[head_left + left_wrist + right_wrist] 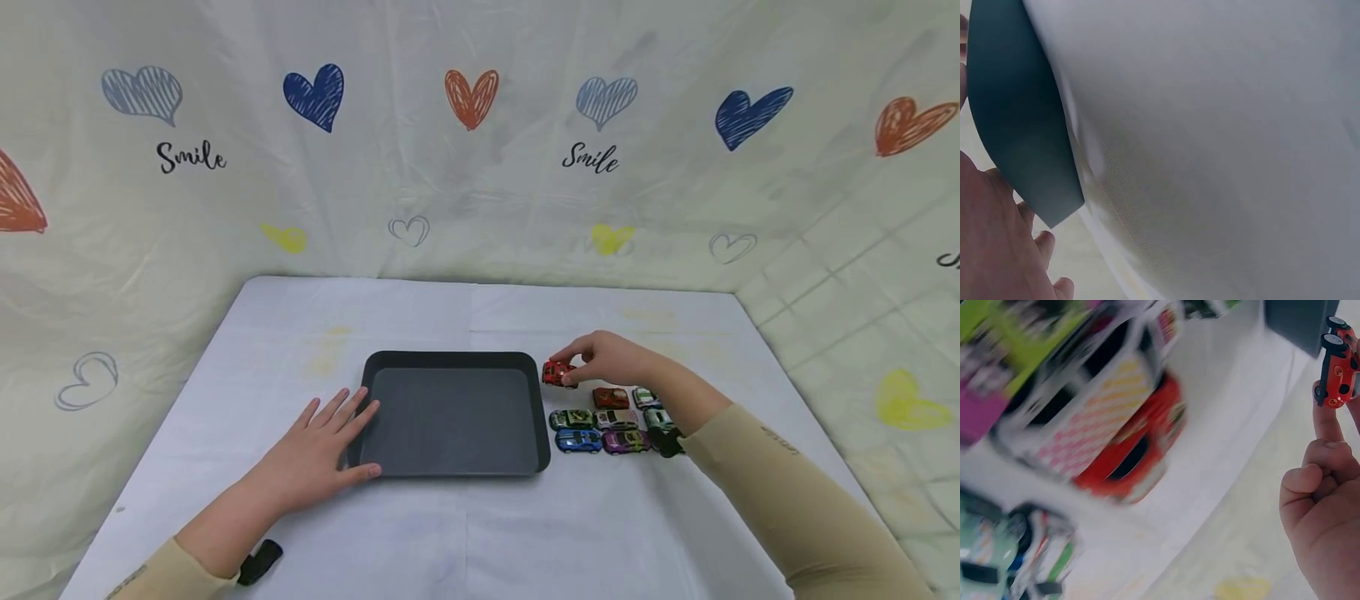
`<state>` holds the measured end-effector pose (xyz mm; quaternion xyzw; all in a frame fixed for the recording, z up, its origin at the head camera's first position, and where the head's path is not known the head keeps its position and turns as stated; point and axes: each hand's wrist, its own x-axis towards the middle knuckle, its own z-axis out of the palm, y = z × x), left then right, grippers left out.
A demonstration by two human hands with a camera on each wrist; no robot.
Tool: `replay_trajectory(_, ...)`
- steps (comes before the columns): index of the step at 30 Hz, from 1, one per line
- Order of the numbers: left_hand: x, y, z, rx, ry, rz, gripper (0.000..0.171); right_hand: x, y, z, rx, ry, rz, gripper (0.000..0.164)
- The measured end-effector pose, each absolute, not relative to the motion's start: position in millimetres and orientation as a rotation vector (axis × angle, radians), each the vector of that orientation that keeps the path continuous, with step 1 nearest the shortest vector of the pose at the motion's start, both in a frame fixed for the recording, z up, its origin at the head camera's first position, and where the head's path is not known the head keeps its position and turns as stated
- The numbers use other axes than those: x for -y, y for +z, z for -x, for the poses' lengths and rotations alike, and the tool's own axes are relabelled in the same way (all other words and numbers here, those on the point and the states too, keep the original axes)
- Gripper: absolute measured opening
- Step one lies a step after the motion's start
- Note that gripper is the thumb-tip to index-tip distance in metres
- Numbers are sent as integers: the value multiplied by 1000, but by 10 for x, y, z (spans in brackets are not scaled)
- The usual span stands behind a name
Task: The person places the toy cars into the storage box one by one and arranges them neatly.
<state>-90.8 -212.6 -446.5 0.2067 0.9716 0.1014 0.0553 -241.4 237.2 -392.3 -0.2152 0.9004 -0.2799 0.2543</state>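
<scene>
Between thumb and fingers, my right hand [617, 358] pinches a small red toy car [556, 373] just off the tray's upper right corner. The right wrist view shows that red toy car [1339, 369] at the fingertips, with its wheels turned sideways. A dark grey rectangular tray [450, 425] lies in the middle of the table. My left hand [311, 462] rests with spread fingers at the tray's left rim. In the left wrist view the fingers of the left hand [997, 244] lie along the tray's side wall [1025, 119].
Right of the tray, several toy cars stand close together, among them a blue car [578, 441], a purple one [626, 442] and an orange-red one [611, 397]. A white cloth [420, 542] covers the table. Behind it hangs a curtain [525, 183] printed with hearts.
</scene>
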Motion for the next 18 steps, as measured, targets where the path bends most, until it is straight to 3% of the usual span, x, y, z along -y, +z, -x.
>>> replay_trajectory(18, 2114, -4450, 899, -2928, 282, -600, 92, -1400, -3818, 2287, -2323, -805, 714, 37)
